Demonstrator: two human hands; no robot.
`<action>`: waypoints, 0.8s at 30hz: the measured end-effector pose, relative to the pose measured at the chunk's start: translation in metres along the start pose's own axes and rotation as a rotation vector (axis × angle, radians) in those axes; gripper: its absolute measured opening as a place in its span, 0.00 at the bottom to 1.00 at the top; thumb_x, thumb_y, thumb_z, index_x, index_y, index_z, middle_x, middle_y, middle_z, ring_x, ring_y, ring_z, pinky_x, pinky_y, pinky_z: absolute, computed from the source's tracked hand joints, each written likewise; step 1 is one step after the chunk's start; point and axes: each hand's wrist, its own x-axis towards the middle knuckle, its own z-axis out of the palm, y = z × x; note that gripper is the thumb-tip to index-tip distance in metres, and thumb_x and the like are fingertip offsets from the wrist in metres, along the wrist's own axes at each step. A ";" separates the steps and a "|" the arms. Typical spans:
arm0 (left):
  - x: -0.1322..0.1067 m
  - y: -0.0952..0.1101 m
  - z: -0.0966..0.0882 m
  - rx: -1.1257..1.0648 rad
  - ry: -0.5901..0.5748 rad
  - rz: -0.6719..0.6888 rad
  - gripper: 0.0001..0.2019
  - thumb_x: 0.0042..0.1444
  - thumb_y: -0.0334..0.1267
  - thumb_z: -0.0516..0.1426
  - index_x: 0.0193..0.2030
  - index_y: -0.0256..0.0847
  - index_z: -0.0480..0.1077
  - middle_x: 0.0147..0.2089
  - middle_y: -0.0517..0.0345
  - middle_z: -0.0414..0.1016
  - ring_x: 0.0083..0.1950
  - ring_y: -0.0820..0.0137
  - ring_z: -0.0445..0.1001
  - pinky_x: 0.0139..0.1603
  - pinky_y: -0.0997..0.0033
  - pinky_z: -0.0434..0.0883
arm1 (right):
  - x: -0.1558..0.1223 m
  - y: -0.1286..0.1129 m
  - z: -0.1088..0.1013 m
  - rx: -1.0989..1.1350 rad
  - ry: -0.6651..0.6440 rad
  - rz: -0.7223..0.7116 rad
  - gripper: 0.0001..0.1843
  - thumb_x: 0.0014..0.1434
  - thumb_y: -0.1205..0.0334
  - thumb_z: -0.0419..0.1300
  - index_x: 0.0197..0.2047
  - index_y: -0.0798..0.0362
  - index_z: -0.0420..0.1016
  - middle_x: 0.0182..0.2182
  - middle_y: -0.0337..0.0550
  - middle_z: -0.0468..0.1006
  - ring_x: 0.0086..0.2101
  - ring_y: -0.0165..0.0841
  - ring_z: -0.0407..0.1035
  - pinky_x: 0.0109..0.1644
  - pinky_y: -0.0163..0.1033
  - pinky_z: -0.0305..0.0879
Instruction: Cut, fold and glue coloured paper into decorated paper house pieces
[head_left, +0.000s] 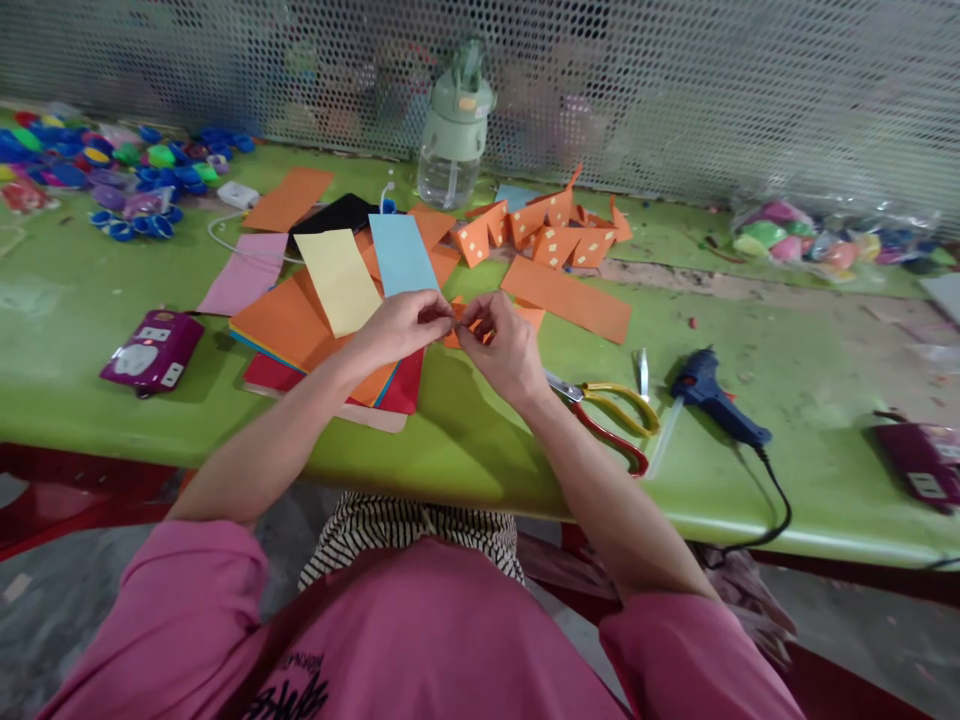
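My left hand (409,325) and my right hand (504,345) meet fingertip to fingertip above the table's front half. Both are closed in a pinch. Whatever lies between the fingers is too small to make out. Just behind and under the fingers is a piece of orange paper (534,316), partly hidden by the right hand. Close to the left hand lie a light blue paper strip (405,250) and a pale yellow one (339,280), on top of stacked orange sheets (277,318). Scissors (619,400) with yellow and red handles rest beside my right forearm.
Folded orange paper shapes with pale spots (555,235) stand near a water bottle (452,140). A blue glue gun (720,398) lies right, its cord over the front edge. Purple power sockets (154,350) sit left. Colourful plastic pieces (142,170) fill the back left. A perforated metal panel (675,90) borders the table.
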 end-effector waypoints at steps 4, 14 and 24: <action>-0.002 0.003 0.002 0.022 0.000 0.012 0.03 0.59 0.34 0.58 0.35 0.39 0.70 0.33 0.59 0.78 0.35 0.73 0.74 0.38 0.72 0.68 | 0.000 0.004 -0.002 0.082 -0.017 0.030 0.07 0.56 0.65 0.60 0.36 0.48 0.64 0.32 0.36 0.75 0.28 0.27 0.66 0.34 0.37 0.64; 0.008 -0.009 0.008 0.226 0.233 0.029 0.14 0.61 0.28 0.59 0.53 0.39 0.71 0.46 0.56 0.80 0.38 0.75 0.76 0.45 0.72 0.72 | 0.015 0.018 -0.001 -0.070 0.144 0.087 0.17 0.56 0.64 0.62 0.32 0.46 0.53 0.28 0.33 0.70 0.29 0.29 0.68 0.35 0.37 0.62; 0.009 -0.010 0.022 0.251 0.186 0.082 0.12 0.61 0.29 0.60 0.50 0.42 0.74 0.44 0.55 0.82 0.42 0.70 0.79 0.45 0.70 0.73 | 0.014 0.025 0.007 -0.171 0.101 0.063 0.14 0.59 0.65 0.60 0.33 0.45 0.54 0.28 0.34 0.69 0.31 0.33 0.70 0.34 0.40 0.60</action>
